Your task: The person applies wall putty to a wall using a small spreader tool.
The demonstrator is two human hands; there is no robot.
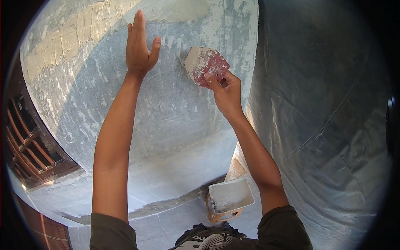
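My left hand [141, 46] is raised against the grey wall [162, 112], its fingers stretched out together and the thumb held apart; nothing is in it. My right hand [228, 92] grips a red plastic putty spreader [208, 66], thumb on its face. Pale putty coats much of the spreader, thickest on its left side, which is at or very close to the wall; contact I cannot tell. Above, a band of fresh cream putty [68, 36] runs across the wall's upper left, and a smoother patch lies to the right of my left fingertips.
A white rectangular tub [231, 196] with pale putty inside stands on a small tan stool [225, 215] below. A brown barred wooden window [33, 146] is at the left. Translucent plastic sheeting [325, 133] hangs along the right. Grey tiles [166, 223] cover the floor.
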